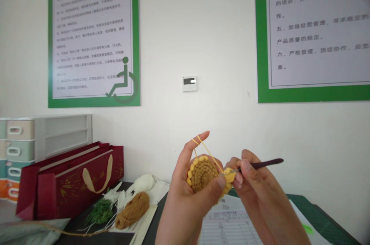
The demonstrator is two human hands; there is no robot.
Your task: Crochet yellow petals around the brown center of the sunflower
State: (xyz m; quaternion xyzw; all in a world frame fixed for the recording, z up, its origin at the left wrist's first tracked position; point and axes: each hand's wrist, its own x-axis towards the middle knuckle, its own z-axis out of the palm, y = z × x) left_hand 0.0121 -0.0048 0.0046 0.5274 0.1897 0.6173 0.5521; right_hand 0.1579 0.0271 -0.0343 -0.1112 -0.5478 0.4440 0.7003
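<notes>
My left hand [187,195] pinches a round crochet piece [204,175], brown in the middle with yellow stitches round its edge. Yellow yarn [210,153] is looped over its raised index finger and runs down to the stitches at the right side of the piece. My right hand [254,183] grips a crochet hook [267,163] with a dark handle. The metal tip of the hook meets the yellow edge beside my left thumb. Part of the piece is hidden behind my left thumb and palm.
At the left, a dark red gift bag [78,183] stands before a drawer unit [68,131]. Brown yarn [133,210], green yarn [100,211] and white yarn [143,182] lie on the table. Under my hands are a printed sheet [228,227] and a green mat [326,220]. Behind rises a wall with posters.
</notes>
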